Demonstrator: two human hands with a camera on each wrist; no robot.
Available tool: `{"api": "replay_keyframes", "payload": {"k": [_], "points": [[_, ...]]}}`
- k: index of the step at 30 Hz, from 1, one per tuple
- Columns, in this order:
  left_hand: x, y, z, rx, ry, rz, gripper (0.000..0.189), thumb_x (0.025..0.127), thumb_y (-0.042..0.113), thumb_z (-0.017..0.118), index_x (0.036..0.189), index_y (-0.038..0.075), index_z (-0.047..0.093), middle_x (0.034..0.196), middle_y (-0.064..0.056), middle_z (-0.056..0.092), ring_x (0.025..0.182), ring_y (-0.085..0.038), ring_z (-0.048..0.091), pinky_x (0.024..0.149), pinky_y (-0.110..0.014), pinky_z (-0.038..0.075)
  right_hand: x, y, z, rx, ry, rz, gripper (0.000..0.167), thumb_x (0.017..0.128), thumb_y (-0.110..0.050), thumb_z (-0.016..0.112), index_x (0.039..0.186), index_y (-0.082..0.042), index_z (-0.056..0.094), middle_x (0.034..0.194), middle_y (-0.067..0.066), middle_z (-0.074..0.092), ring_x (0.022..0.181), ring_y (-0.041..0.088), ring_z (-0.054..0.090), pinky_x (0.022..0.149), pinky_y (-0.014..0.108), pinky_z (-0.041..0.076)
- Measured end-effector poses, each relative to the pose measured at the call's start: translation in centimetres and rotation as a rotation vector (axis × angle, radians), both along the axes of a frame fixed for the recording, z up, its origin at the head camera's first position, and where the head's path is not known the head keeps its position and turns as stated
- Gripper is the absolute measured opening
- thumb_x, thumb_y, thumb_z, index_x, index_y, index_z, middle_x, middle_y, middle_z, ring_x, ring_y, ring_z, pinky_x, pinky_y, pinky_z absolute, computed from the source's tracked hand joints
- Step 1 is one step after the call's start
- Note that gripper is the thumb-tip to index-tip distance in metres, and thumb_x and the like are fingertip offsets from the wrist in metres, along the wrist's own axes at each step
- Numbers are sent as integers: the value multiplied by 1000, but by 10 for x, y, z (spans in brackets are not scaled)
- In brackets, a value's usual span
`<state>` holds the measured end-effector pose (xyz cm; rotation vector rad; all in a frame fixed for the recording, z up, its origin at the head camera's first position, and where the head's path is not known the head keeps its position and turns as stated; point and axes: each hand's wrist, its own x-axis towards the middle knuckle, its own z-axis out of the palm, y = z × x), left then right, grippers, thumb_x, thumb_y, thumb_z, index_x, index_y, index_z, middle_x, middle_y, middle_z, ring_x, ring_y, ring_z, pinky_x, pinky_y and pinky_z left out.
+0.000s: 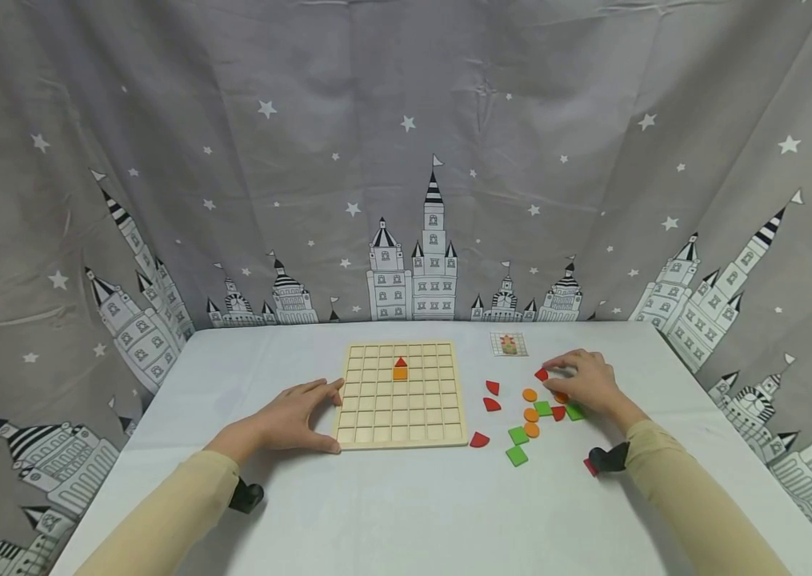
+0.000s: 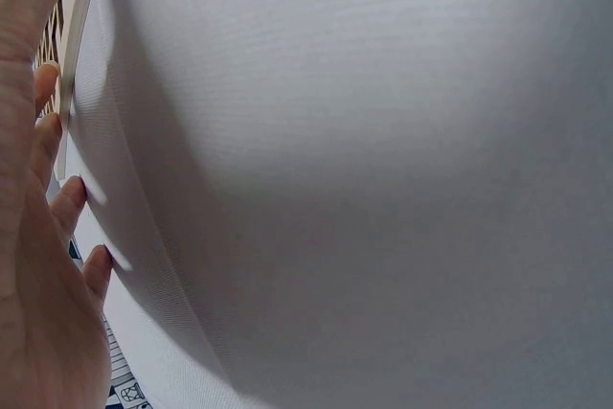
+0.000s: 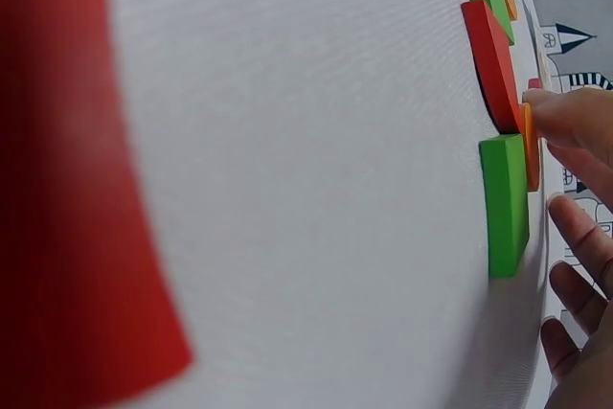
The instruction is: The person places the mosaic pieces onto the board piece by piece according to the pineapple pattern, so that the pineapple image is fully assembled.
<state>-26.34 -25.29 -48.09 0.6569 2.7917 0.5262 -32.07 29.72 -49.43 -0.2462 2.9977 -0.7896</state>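
A square wooden grid board lies on the white table, with a red triangle directly behind an orange square on it. My left hand rests against the board's left edge, fingers and thumb spread along it. In the left wrist view, fingertips of the left hand show beside the board's rim. Over the loose pieces at the right, my right hand pinches a small red piece between thumb and index finger; its exact shape is partly hidden.
Red quarter-circle pieces, orange discs and green squares lie scattered right of the board. Behind them is a small pattern card. Another red piece sits under the right wrist camera. A grey castle-print curtain hangs behind the table.
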Motion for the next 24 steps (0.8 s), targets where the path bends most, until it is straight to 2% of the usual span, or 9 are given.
{"api": "replay_keyframes", "payload": {"k": [17, 24], "points": [[-1, 0, -3, -15, -3, 24, 74, 66, 80, 77, 118, 33, 54, 166, 3, 30, 151, -38, 27, 119, -63, 22, -2, 0, 0, 2, 4, 7, 42, 91, -42, 75, 122, -14, 74, 136, 24, 54, 128, 50, 34, 102, 70, 27], [0, 1, 0, -10, -2, 23, 74, 67, 79, 78, 118, 31, 56, 166, -4, 32, 149, -43, 28, 117, -67, 23, -3, 0, -3, 8, 10, 5, 43, 90, -43, 76, 121, -14, 75, 134, 23, 56, 129, 49, 34, 102, 69, 28]]}}
